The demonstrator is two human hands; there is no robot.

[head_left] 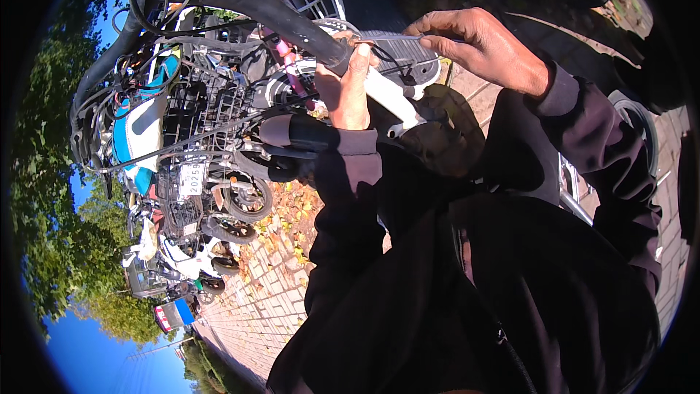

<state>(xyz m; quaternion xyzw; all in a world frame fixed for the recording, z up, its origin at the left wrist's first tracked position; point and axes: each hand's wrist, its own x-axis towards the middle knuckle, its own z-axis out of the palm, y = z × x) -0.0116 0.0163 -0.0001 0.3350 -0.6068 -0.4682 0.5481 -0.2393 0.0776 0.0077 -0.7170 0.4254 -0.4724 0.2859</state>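
Note:
My left hand [348, 91] is closed near the end of a thick black tube [292, 22], its thumb pressed against something small at the tube's end. To its right, my right hand [485, 47] pinches a thin, straight piece [397, 38] between thumb and fingers. The thin piece reaches across to the left thumb; whether it is a wire or a tool's shaft I cannot tell. Beneath the hands are a grey ribbed footboard [408, 58] and a white frame part [390, 98] of a scooter or electric bike.
Black cables [131, 0] loop around the tube at upper left. Several parked scooters and bikes stand at left, with a black wire basket [204, 109] and a blue-and-white body panel [135, 131]. Brick paving [255, 306] with fallen leaves [292, 211] lies below them.

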